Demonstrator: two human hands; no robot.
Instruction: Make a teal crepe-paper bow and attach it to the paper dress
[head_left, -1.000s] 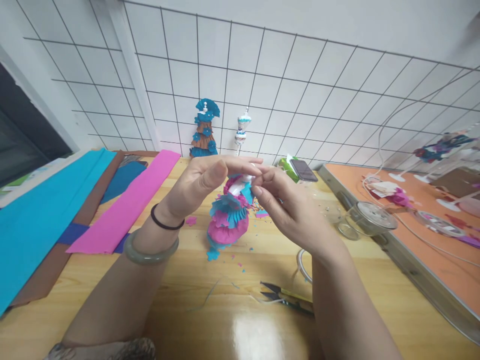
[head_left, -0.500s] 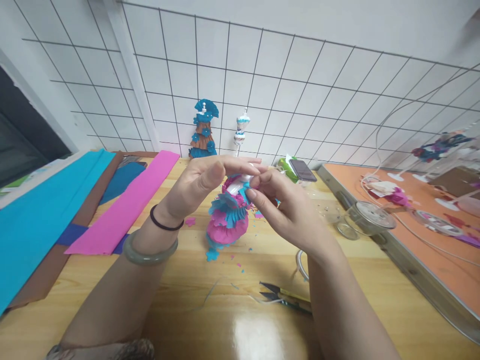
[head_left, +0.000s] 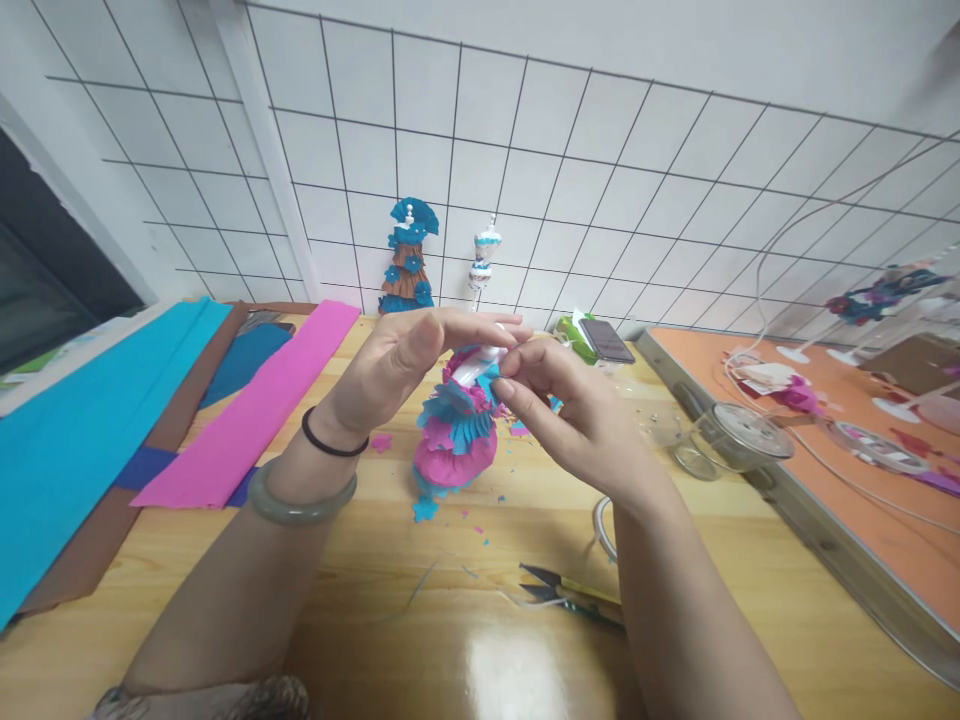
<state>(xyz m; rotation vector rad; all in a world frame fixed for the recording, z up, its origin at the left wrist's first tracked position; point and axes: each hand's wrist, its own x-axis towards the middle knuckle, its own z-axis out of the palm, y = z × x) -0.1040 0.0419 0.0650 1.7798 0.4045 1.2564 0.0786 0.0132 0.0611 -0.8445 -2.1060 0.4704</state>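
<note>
A small dress form point(head_left: 472, 372) with a white top stands in the middle of the table, wearing a pink and blue crepe paper dress point(head_left: 455, 455) with ruffles. My left hand point(head_left: 420, 345) is stretched out flat over its top, thumb apart, at or very near the white knob. From the right, my right hand point(head_left: 570, 410) pinches a blue crepe paper piece point(head_left: 486, 382) between thumb and forefinger against the form's upper side. Its other fingers are curled. A blue paper flower point(head_left: 425, 508) lies at the foot of the dress, and a pink paper flower point(head_left: 381, 442) lies left of it.
Thread snips point(head_left: 570, 595) and a tape roll point(head_left: 602, 530) lie by my right forearm. Pink crepe paper point(head_left: 255, 410) and blue crepe paper point(head_left: 97, 430) are spread left. Behind stand a blue-and-brown dressed form point(head_left: 409, 260), a white form point(head_left: 485, 258) and a phone point(head_left: 606, 340).
Almost nothing differs. The fingers of my right hand have shifted very slightly at the blue paper piece; my left hand stays over the form's top.
</note>
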